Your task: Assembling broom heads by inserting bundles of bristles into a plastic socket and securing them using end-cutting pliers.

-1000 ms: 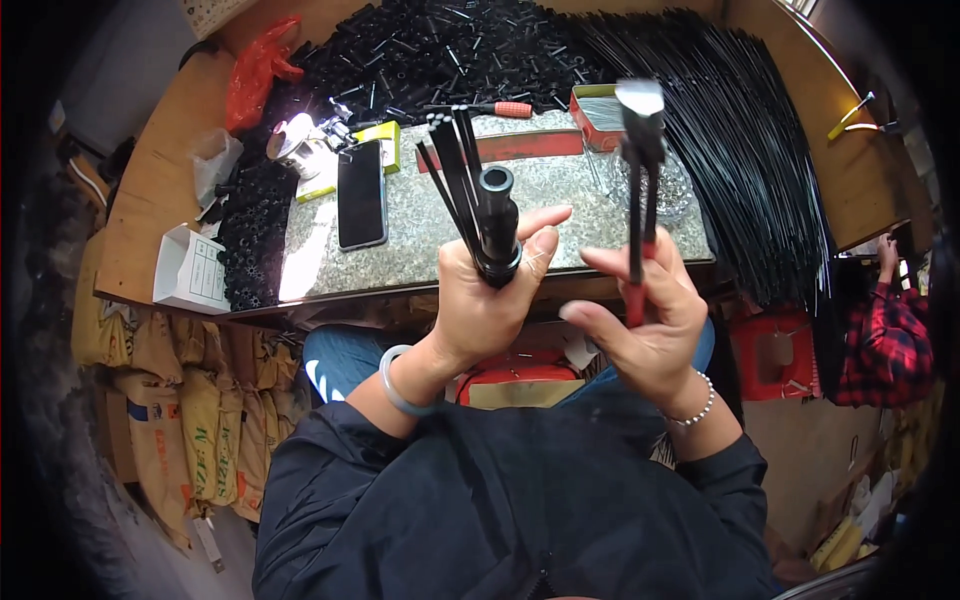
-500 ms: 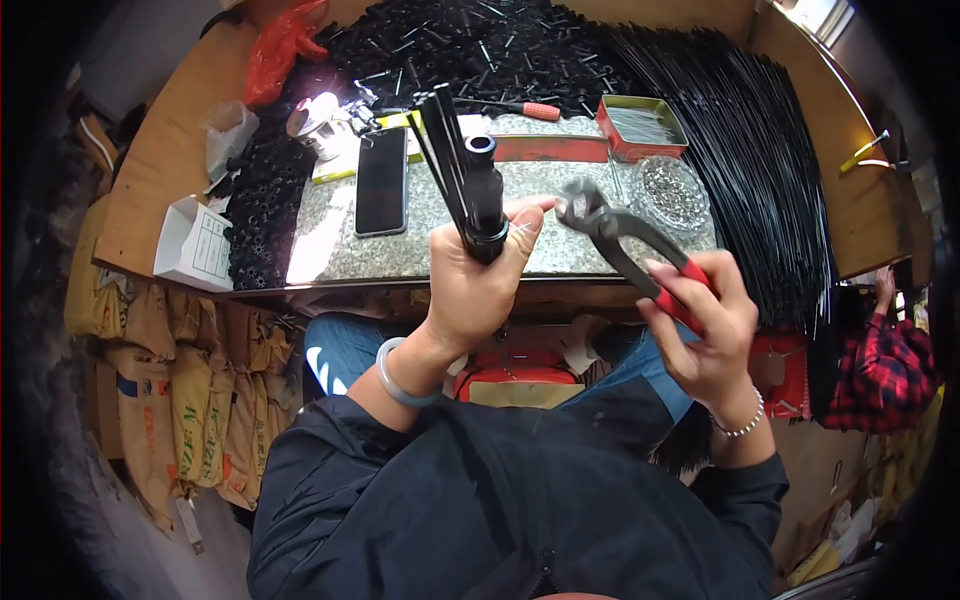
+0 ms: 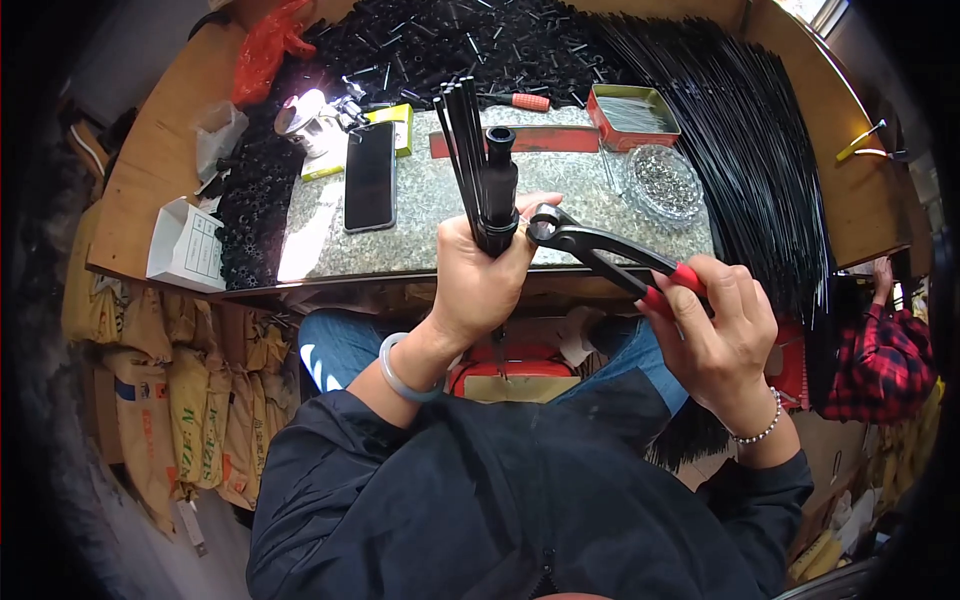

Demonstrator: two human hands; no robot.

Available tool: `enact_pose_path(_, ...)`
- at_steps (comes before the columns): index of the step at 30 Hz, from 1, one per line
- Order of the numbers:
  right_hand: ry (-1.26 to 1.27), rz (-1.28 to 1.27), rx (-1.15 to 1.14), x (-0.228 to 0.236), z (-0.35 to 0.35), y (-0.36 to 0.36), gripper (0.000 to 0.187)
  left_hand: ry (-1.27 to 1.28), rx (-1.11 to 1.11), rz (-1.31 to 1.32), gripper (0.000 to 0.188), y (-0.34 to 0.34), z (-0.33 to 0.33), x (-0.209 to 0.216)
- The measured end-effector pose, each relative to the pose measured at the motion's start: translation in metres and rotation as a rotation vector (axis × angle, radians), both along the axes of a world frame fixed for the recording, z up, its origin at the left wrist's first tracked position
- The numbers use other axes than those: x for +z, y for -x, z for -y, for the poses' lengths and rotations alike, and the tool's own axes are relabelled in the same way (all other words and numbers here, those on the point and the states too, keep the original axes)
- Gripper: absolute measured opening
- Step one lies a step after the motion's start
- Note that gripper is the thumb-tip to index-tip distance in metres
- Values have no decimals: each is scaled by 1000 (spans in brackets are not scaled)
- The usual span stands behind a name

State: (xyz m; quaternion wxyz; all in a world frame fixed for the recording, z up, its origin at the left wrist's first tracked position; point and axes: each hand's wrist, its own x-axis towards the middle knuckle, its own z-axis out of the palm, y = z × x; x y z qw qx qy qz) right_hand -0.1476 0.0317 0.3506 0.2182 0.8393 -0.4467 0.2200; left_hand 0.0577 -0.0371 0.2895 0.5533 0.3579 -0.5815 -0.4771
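My left hand (image 3: 476,285) is closed around a black umbrella frame (image 3: 498,195), held upright above the table's near edge. Thin black ribs (image 3: 462,150) stand bunched on the left side of its tube. From the right, my right hand (image 3: 728,335) grips the red handles of a pair of black-jawed pincers (image 3: 568,241). The pincer jaws are beside the frame's collar, near my left fingertips. Whether the jaws bite on a wire there is too small to tell.
A phone (image 3: 370,180), red bar (image 3: 570,139), red tin of wire pins (image 3: 640,142) and glass dish (image 3: 664,188) of small metal pieces lie on the speckled tabletop (image 3: 420,255). Black rods (image 3: 740,140) cover the right side. A person in a checked sleeve (image 3: 880,365) is at far right.
The pincers have moved left and down, with their jaws now against the frame's collar by my left fingers. Their handles lie flatter. My left hand and the frame have shifted slightly right.
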Motion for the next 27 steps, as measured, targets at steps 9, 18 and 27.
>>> enact_pose_path(9, -2043, 1263, 206, -14, -19, 18, 33, -94, -101, -47, 25, 2, -15, 7)
enact_pose_path(18, -780, 623, 265, -36, -18, 6, 41, 141, -65, -7, 22, 0, -15, 0)
enact_pose_path(27, -451, 511, 190, -40, -18, -3, 49, 181, -75, 64, 20, -1, -13, 7)
